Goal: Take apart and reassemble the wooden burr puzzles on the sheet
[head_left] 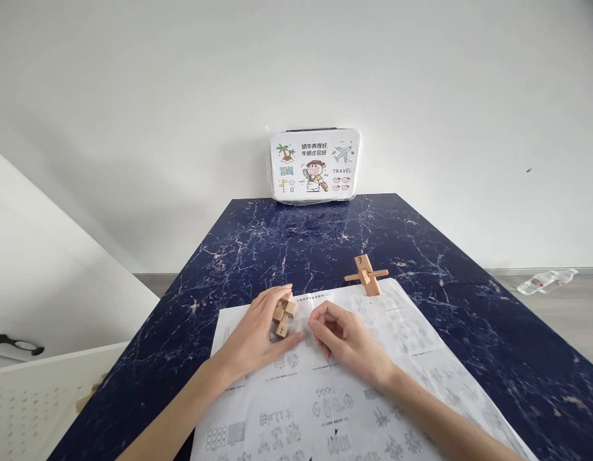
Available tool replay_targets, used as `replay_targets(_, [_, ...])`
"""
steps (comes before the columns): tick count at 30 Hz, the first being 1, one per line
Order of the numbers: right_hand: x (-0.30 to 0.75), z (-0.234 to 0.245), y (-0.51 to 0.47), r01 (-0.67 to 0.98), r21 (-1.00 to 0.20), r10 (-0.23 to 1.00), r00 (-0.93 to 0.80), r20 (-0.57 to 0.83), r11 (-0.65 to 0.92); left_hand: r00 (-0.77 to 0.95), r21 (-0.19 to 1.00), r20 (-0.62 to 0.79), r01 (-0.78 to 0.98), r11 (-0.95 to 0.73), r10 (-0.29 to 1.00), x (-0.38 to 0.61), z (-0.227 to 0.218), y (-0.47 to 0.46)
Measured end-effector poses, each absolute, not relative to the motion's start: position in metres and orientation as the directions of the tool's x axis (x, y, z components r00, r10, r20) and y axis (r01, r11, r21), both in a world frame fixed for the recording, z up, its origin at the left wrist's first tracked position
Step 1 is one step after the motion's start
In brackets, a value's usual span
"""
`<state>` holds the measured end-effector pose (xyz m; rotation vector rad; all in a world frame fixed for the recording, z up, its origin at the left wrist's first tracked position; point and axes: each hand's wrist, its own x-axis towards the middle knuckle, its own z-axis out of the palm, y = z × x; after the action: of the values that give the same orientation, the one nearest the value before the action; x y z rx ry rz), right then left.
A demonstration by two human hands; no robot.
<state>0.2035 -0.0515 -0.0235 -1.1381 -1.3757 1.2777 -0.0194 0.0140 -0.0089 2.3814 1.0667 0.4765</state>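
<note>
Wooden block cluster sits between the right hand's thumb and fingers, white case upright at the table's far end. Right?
Wrong hand: the head view shows the wooden block cluster between the thumb and fingers of the left hand. The white case is upright at the far end of the table, as stated.

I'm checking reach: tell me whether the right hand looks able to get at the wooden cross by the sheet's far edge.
Probably yes: the wooden cross is just beyond the right hand, with only the printed sheet showing between them. The left hand is off to the other side.
</note>
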Motion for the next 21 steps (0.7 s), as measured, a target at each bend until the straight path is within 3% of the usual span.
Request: replay_targets(21, [0.202,-0.021,-0.0539,0.085,-0.995,0.982,-0.186,0.037,0.053,0.671,0.498,0.139,0.588,-0.637,0.728,-0.0119,-0.0032,0.0102])
